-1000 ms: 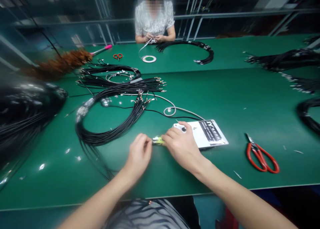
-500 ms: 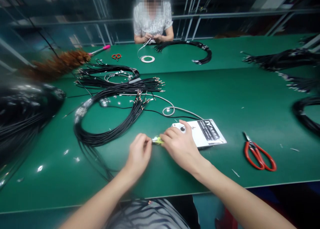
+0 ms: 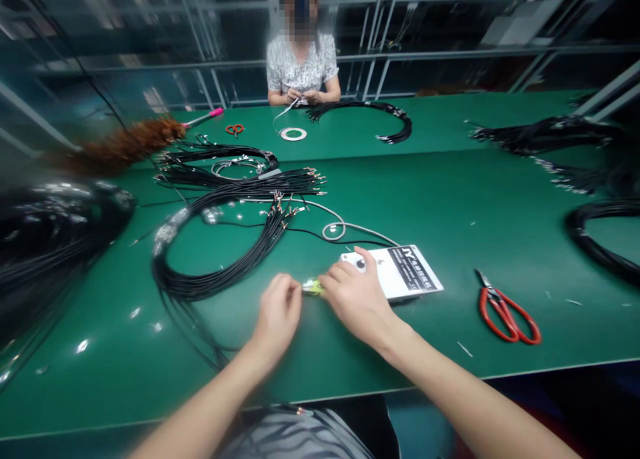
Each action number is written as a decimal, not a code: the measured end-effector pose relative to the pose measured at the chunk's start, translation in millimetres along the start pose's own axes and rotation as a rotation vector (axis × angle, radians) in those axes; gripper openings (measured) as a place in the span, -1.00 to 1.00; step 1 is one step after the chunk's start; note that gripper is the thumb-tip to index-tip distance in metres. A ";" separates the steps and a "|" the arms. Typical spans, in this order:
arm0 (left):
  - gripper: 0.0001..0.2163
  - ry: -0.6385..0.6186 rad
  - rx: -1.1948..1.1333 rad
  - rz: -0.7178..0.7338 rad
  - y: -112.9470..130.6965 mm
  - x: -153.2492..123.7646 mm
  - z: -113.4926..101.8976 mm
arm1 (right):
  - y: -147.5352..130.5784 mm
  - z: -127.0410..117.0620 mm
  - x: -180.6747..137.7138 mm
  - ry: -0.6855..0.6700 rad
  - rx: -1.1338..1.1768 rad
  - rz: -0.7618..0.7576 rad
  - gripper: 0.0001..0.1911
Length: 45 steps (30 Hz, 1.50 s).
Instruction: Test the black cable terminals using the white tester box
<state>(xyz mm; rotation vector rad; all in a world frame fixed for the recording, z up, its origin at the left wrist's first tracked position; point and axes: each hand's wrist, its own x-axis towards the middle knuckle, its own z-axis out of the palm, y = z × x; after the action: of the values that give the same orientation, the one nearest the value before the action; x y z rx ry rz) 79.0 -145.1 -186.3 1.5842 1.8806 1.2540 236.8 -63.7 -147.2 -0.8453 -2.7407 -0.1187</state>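
My left hand (image 3: 277,315) and my right hand (image 3: 356,299) meet over the green table (image 3: 450,205), both pinching a small yellow-green piece (image 3: 314,286) between their fingertips. The piece is mostly hidden by my fingers. My right hand lies partly on a white packet with a black label (image 3: 407,272). A grey cable (image 3: 345,227) loops just beyond it. A coiled bundle of black wires (image 3: 210,259) with metal ends lies left of my hands.
Red-handled scissors (image 3: 507,310) lie at the right. More black wire bundles (image 3: 595,242) sit at right, far right and far left. Across the table a person (image 3: 303,62) handles wire, with a tape roll (image 3: 293,134), small scissors (image 3: 235,129) and a brown duster (image 3: 125,142) nearby.
My hands keep their hold on the small piece. The view has tilted up slightly, so everything sits a little lower and left in frame.
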 end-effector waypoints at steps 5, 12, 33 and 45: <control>-0.83 -0.001 -0.006 -0.004 -1.3 -0.9 0.3 | -3.9 -1.4 1.8 -0.019 0.017 0.025 -0.97; -0.85 -0.002 -0.057 -0.028 -1.5 -1.3 -0.1 | 10.3 -26.7 -45.6 0.337 0.197 0.176 -0.82; -0.84 0.002 -0.105 -0.166 -11.0 -6.7 -23.6 | 10.8 3.1 -95.4 0.485 0.119 0.226 -0.81; -0.87 -0.514 -0.397 -0.234 29.5 -45.3 -67.3 | -47.5 -18.6 -39.4 0.252 1.014 0.201 -0.85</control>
<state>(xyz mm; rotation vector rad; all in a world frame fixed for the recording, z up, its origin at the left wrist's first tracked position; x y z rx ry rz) 58.6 -213.7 -137.9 1.2751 1.3495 0.9309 245.6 -127.2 -140.3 -0.6960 -2.0236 1.0237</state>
